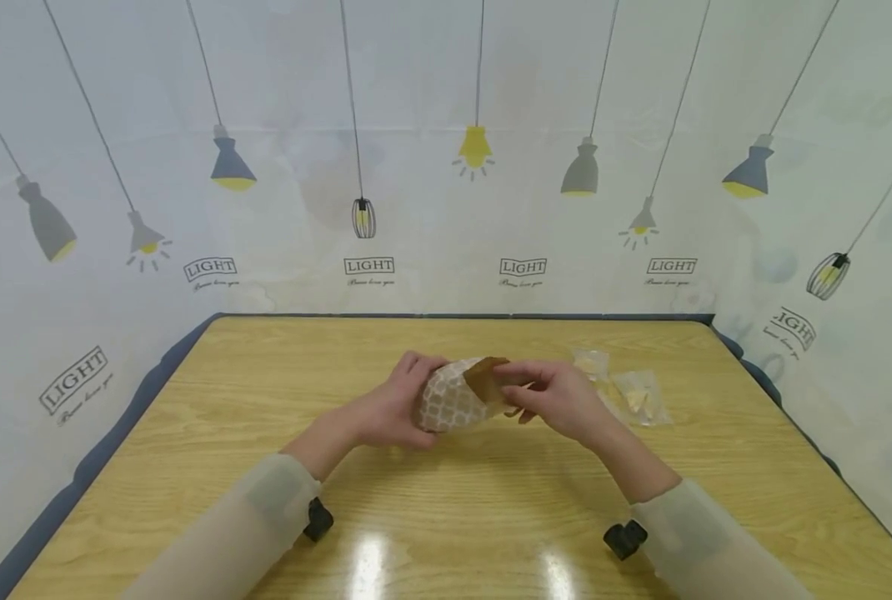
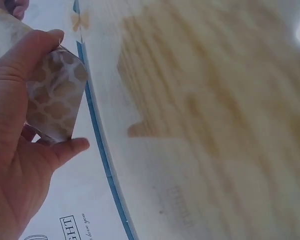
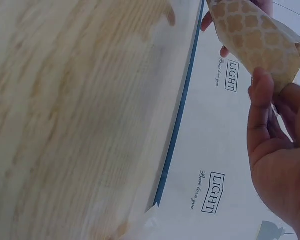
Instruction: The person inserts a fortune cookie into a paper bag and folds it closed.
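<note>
A small paper bag (image 1: pixel 449 398) with a pale lattice pattern is held above the table, lying on its side with its brown top part (image 1: pixel 482 380) toward the right. My left hand (image 1: pixel 395 408) grips its left end; in the left wrist view the thumb and fingers are spread around the patterned end (image 2: pixel 57 95). At the other end, my right hand (image 1: pixel 558 400) pinches the brown paper between thumb and fingers. The right wrist view shows the bag (image 3: pixel 254 40) tapering toward the right hand (image 3: pixel 284 160). What is inside the bag is hidden.
Right of the hands, two clear packets lie on the wooden table (image 1: pixel 266 367): a smaller packet (image 1: pixel 591 363) behind and a larger packet (image 1: pixel 643 398) with pale pieces inside. A white printed curtain (image 1: pixel 431 183) borders the table's back and sides.
</note>
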`<state>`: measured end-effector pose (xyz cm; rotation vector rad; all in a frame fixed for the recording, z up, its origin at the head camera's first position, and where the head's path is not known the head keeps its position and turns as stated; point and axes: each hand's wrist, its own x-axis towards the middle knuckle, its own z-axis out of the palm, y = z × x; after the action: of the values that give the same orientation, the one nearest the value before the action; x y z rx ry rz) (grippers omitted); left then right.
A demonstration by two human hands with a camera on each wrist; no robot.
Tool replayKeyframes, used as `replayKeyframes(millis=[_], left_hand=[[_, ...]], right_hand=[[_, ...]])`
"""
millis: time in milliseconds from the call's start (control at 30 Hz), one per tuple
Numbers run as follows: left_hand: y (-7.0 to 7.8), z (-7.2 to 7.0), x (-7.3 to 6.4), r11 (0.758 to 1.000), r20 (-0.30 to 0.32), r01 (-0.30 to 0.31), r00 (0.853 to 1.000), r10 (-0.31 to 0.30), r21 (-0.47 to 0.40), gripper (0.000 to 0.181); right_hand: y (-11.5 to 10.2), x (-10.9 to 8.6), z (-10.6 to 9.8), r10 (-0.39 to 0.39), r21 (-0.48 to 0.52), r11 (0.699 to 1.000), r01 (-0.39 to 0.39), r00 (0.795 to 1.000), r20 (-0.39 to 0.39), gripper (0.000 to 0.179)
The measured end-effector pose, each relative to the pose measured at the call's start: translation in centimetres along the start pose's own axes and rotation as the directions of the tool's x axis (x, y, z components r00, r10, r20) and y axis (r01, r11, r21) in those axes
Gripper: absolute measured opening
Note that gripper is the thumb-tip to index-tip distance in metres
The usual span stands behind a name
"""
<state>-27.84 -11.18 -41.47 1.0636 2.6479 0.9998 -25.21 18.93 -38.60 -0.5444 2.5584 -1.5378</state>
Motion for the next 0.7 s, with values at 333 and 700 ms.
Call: replayKeyframes(millis=[333, 700], left_hand=[[0.3, -0.2, -0.1, 0.990, -0.023, -0.044, 0.999, 0.048, 0.130, 0.107], [-0.1, -0.7, -0.5, 0.996, 0.012, -0.025, 1.000, 0.024, 0.087, 0.112]], right_hand=[[-0.8, -0.1, 0.5, 0.005, -0.064, 0.998, -0.007, 1.000, -0.025, 0.033], [-0.9, -0.8, 0.1, 0.055, 0.031, 0.998, -0.059, 0.992, 0.111, 0.040]])
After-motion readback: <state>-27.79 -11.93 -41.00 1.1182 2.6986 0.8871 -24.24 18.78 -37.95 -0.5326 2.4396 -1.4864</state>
